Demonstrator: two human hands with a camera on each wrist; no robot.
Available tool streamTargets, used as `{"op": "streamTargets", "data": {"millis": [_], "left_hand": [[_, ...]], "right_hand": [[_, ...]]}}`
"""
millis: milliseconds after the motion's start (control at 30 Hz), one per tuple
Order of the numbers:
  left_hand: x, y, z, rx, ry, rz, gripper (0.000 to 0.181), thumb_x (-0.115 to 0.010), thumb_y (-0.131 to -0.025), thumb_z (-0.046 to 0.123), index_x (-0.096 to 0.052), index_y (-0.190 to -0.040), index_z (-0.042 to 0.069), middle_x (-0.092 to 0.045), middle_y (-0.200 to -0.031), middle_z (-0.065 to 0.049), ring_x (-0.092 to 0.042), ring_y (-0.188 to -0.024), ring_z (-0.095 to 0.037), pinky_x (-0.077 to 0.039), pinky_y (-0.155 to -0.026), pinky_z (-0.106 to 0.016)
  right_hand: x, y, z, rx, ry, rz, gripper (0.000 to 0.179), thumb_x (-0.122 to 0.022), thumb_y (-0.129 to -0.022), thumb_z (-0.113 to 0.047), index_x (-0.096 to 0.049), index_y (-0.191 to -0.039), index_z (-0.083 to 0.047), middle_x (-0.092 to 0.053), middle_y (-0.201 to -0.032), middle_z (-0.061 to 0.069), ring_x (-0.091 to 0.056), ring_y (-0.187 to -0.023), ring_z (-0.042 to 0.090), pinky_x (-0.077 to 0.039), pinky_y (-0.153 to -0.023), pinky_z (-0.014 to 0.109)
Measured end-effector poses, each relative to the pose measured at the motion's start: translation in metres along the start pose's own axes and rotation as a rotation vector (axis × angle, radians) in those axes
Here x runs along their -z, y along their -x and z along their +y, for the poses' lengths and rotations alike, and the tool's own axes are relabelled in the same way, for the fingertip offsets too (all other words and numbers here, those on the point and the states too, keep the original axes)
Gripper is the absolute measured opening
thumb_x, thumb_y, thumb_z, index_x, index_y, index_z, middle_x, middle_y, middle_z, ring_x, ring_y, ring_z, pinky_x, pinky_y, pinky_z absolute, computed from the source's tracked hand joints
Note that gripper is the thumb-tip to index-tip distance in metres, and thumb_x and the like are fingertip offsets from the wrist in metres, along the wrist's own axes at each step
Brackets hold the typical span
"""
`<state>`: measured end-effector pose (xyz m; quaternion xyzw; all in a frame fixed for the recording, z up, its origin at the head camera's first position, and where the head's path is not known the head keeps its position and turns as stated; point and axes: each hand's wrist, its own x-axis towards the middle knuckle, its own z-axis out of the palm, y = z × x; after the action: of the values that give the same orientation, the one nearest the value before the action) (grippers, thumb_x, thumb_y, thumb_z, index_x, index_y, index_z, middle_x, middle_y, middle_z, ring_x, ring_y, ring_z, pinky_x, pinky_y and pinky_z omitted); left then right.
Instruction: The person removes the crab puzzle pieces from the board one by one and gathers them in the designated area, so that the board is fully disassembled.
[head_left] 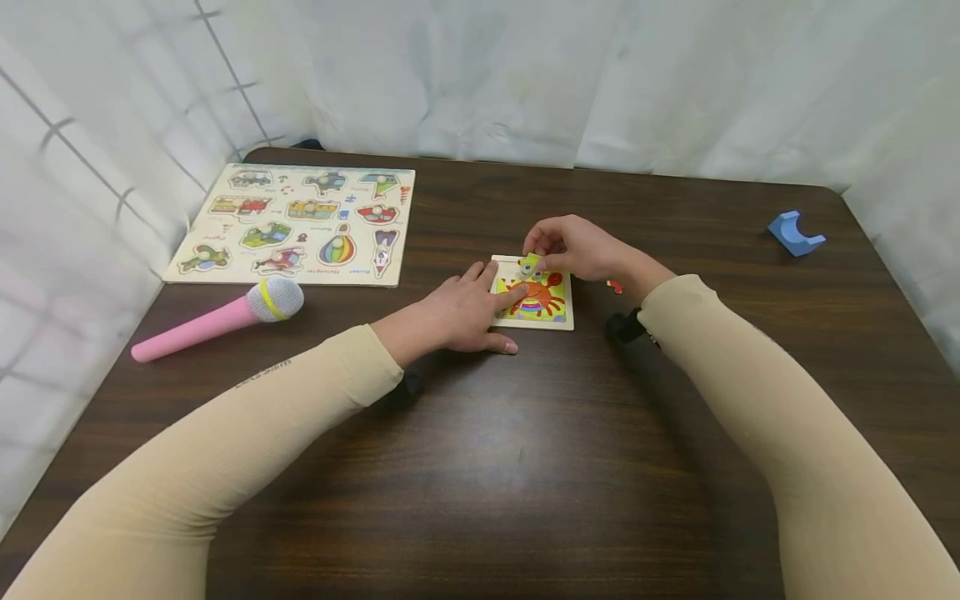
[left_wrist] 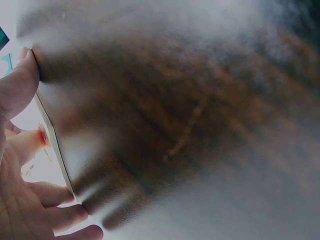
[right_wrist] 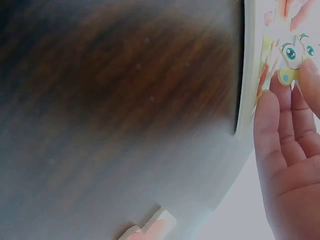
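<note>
Beige sleeves (head_left: pixel 285 417), 2 of them, reach across a dark wooden table (head_left: pixel 517 483). Beyond the left sleeve lies a pink toy microphone (head_left: pixel 202 329). The left hand (head_left: pixel 467 315) has its fingers straight and spread, grasping nothing, index finger on the crab puzzle (head_left: pixel 536 325) lying flat mid-table. The right hand (head_left: pixel 579 248) pinches a puzzle piece (head_left: pixel 528 265) (2 cartoon eyes show) at the puzzle's far side. Near that wrist lies a red piece (head_left: pixel 615 287). Farther off: a blue block (head_left: pixel 791 236), right, and a vehicle peg board (head_left: pixel 292 237), left; behind hangs a white curtain (head_left: pixel 510 83).
</note>
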<state>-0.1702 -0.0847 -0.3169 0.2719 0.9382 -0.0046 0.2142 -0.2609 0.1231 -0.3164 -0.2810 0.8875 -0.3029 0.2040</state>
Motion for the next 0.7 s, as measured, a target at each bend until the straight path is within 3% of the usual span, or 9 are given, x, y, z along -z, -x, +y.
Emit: {"op": "streamTargets", "data": {"millis": [200, 400, 700], "left_hand": [[-0.002, 0.000, 0.000, 0.002, -0.004, 0.009, 0.090, -0.060, -0.092, 0.067, -0.022, -0.164, 0.029, -0.011, -0.169, -0.029, -0.018, -0.156, -0.047, -0.033, -0.120, -0.058], [-0.002, 0.000, 0.000, -0.003, -0.011, 0.016, 0.091, -0.060, -0.093, 0.067, -0.021, -0.165, 0.029, -0.010, -0.169, -0.028, -0.018, -0.156, -0.046, -0.033, -0.120, -0.058], [-0.002, 0.000, 0.001, -0.001, -0.005, 0.018, 0.091, -0.061, -0.093, 0.065, -0.021, -0.165, 0.028, -0.010, -0.169, -0.028, -0.017, -0.156, -0.046, -0.032, -0.120, -0.057]], "right_hand": [[0.010, 0.009, 0.005, -0.059, 0.001, 0.066, 0.017, -0.070, -0.097, -0.011, -0.068, -0.113, -0.004, -0.066, -0.104, 0.011, -0.058, -0.095, 0.025, -0.050, -0.088, 0.035], [0.035, 0.036, 0.025, -0.120, 0.059, 0.156, 0.017, -0.071, -0.097, -0.013, -0.071, -0.112, -0.004, -0.070, -0.103, 0.012, -0.060, -0.090, 0.025, -0.049, -0.079, 0.031], [0.057, 0.078, 0.064, -0.251, 0.077, 0.172, 0.018, -0.070, -0.098, -0.017, -0.070, -0.109, -0.003, -0.072, -0.101, 0.010, -0.061, -0.092, 0.024, -0.049, -0.083, 0.038]]}}
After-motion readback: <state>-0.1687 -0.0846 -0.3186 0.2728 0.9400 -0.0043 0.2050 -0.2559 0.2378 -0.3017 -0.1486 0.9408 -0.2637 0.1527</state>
